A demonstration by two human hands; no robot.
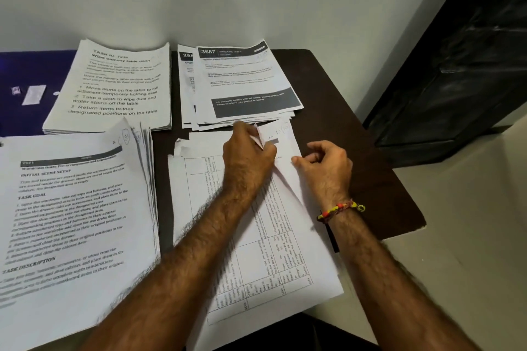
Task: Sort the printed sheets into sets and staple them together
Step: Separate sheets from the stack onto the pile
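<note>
While the left hand (pixel 248 157) pinches up a corner of the white table-printed sheets (pixel 256 236) to separate one, right hand (pixel 325 168), loosely curled and holding nothing, steadies their edge; sorted printed stacks (pixel 245 80) lie beyond the fingers.

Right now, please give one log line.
left hand: pinches folded white sheet | right hand: fingertip on white table-printed stack | stapler: unseen

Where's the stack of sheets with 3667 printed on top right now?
In the head view the 3667 stack lies at the far middle of the dark table, against the wall, right of the "Wipe balcony table clean" stack and just beyond the left hand.
</note>
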